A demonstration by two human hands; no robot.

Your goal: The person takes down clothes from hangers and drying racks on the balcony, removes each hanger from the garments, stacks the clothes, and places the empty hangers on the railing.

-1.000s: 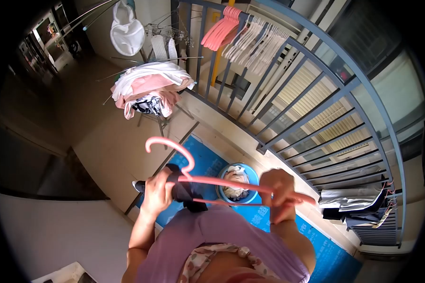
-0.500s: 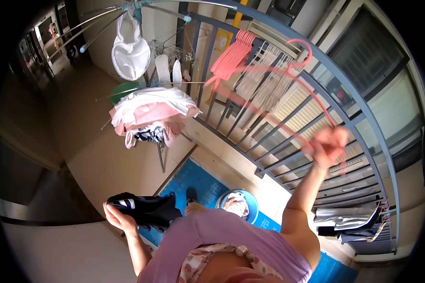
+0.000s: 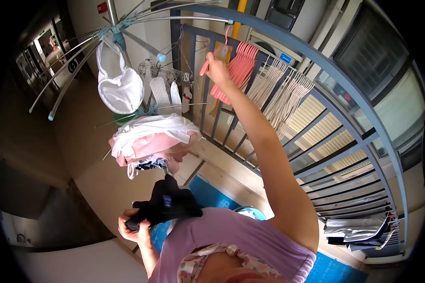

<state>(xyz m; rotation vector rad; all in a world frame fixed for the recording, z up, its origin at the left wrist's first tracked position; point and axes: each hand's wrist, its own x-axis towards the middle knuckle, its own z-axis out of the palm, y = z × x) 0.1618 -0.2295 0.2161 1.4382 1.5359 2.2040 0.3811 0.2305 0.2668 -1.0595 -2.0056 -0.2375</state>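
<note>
My right hand [image 3: 217, 70] is raised at the railing, fingers wrapped round a pink hanger [image 3: 204, 67] whose hook points up. Just right of it, several pink hangers [image 3: 242, 66] hang in a row from the rail. At the lower left, my left hand [image 3: 136, 228] grips a bunched black garment [image 3: 167, 203] with a small blue-white mark on it. The garment spreads from my fingers toward my chest.
A drying rack [image 3: 120, 33] holds a white item [image 3: 121, 92] and white and pink clothes [image 3: 156, 137]. Cream hangers [image 3: 288, 96] hang along the railing [image 3: 347, 87]. A blue basin [image 3: 252, 212] is partly hidden below. Folded clothes [image 3: 356, 227] hang at right.
My right hand has carried the pink hanger from the right over to the left end of the hangers on the rail. My left hand has lifted the black garment slightly, and the view has shifted.
</note>
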